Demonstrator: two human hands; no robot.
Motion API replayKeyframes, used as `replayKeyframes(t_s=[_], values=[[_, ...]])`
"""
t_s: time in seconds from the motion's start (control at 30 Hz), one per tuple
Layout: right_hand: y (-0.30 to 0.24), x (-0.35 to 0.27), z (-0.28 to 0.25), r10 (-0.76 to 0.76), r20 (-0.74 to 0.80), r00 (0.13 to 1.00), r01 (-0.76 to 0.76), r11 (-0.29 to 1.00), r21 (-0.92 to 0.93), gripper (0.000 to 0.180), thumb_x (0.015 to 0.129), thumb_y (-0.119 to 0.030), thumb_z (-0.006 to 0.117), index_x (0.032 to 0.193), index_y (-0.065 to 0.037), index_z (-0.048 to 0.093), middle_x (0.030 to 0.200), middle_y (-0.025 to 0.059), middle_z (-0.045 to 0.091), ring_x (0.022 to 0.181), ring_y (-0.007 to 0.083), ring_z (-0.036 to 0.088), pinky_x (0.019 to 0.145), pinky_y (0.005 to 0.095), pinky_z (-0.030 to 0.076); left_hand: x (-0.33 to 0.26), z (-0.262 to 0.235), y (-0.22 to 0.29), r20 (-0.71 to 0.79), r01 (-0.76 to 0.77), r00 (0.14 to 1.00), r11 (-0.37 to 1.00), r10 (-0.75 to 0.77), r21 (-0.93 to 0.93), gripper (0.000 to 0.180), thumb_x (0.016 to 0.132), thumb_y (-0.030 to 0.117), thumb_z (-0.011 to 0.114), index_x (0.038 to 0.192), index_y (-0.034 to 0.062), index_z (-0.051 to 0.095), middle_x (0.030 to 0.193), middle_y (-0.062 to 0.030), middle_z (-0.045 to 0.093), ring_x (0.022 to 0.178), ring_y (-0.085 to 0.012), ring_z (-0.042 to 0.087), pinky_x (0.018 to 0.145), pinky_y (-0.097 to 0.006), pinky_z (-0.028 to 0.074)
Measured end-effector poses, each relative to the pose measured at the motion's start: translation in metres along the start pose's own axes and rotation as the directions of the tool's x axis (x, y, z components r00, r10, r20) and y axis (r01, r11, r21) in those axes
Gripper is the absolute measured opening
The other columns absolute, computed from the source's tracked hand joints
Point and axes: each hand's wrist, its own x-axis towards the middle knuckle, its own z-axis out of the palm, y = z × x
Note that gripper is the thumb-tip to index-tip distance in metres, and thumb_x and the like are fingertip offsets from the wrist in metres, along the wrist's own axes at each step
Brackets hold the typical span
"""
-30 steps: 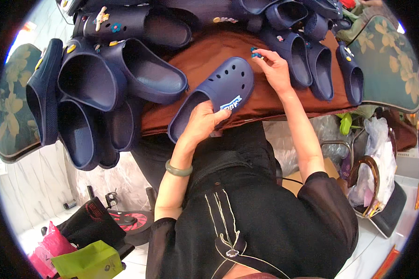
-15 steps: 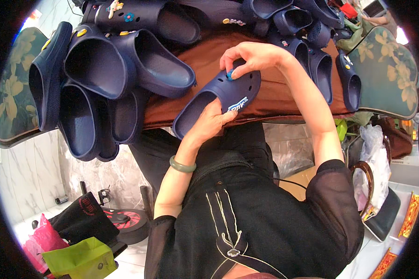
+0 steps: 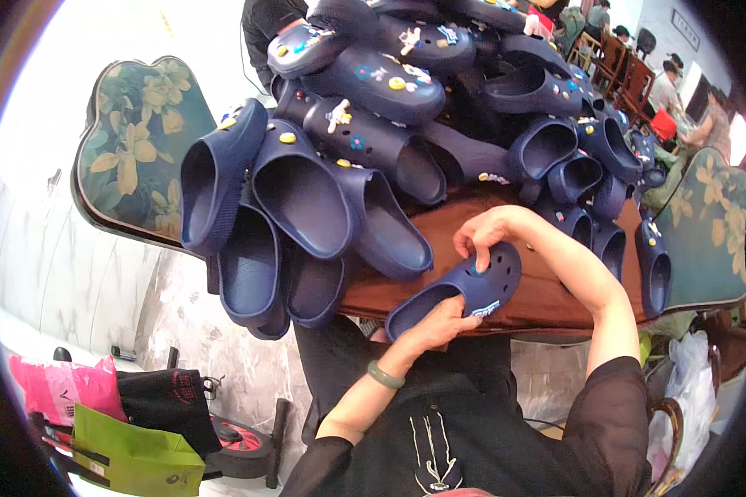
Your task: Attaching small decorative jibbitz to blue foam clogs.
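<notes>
My left hand (image 3: 436,326) reaches into the opening of a navy clog (image 3: 501,278), its fingers hidden under the toe part and its thumb on the outer edge. The clog lies tilted above my lap, toe pointing away to the right. A white-and-blue lettered charm (image 3: 486,311) sits on its near side, beside my left thumb. Over the toe, my right hand (image 3: 491,229) is curled, with its thumb pressed down on a small blue shoe charm (image 3: 475,271) at the holes. Only a sliver of that charm shows.
Many navy clogs with colourful charms are piled beyond my hands, some hanging over the near left edge (image 3: 249,273). Brown cloth (image 3: 439,236) lies beneath. Floral panels (image 3: 145,141) stand at both sides. Bags (image 3: 137,447) sit at lower left. People are at the far right.
The view has tilted up, bringing more of the clog pile and the room into sight. My right thumb has gone from pinching the blue charm to pressing on it. The left hand keeps its hold.
</notes>
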Motion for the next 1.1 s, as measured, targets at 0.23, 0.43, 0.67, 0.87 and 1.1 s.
replayKeyframes(t_s=[0.23,0.43,0.67,0.87,1.1], values=[[0.008,-0.013,0.001,-0.095,-0.222,0.970,0.099,0.995,0.007,0.048,0.060,-0.018,0.083,0.099,-0.004,0.059,0.088,0.0076,0.063,0.084,0.0229,0.060,0.071,0.0380,0.048,0.007,-0.006,-0.005,0.034,0.084,0.996,0.993,-0.081,-0.088,0.040,0.086,0.011,0.058,0.123,-0.0030,0.050,0.113,-0.0025,0.055,0.103,-0.0138,0.050,0.094,-0.028,0.039],[0.046,-0.049,0.059,-0.388,-0.883,0.266,0.286,0.906,-0.312,0.031,0.078,-0.021,0.071,0.100,-0.002,0.059,0.092,0.0096,0.063,0.083,0.0175,0.060,0.075,0.0316,0.049,0.005,0.000,0.001,-0.009,0.071,0.997,0.987,-0.073,-0.143,0.043,0.083,0.013,0.059,0.123,-0.0020,0.052,0.111,-0.0022,0.056,0.101,-0.0124,0.051,0.090,-0.027,0.041],[0.145,-0.040,0.113,-0.038,-0.982,-0.184,0.272,0.958,-0.088,0.012,0.090,-0.010,0.055,0.096,-0.001,0.057,0.090,0.0179,0.063,0.085,0.0328,0.062,0.075,0.0361,0.048,0.006,-0.006,0.020,-0.115,0.208,0.969,0.973,-0.220,-0.103,0.046,0.074,0.011,0.062,0.119,-0.0012,0.056,0.109,-0.0053,0.061,0.101,-0.0147,0.055,0.090,-0.030,0.043],[0.158,-0.015,0.133,-0.065,-0.976,-0.209,-0.063,0.997,-0.053,0.022,0.090,-0.019,0.056,0.108,-0.006,0.055,0.098,0.0157,0.061,0.082,0.0346,0.063,0.071,0.0428,0.051,0.011,0.006,0.026,-0.161,0.087,0.980,0.983,-0.113,-0.161,0.036,0.078,0.011,0.060,0.111,-0.0039,0.058,0.103,-0.0038,0.062,0.093,-0.0131,0.056,0.083,-0.027,0.044],[0.165,0.004,0.122,-0.074,-0.977,-0.199,-0.288,0.957,-0.014,0.021,0.088,-0.027,0.059,0.102,-0.012,0.056,0.095,0.0104,0.055,0.077,0.0336,0.063,0.062,0.0441,0.051,0.006,0.009,0.031,-0.158,0.248,0.954,0.966,-0.256,-0.069,0.028,0.078,0.014,0.061,0.103,-0.0004,0.059,0.084,0.0006,0.057,0.070,-0.0091,0.052,0.062,-0.027,0.047]])
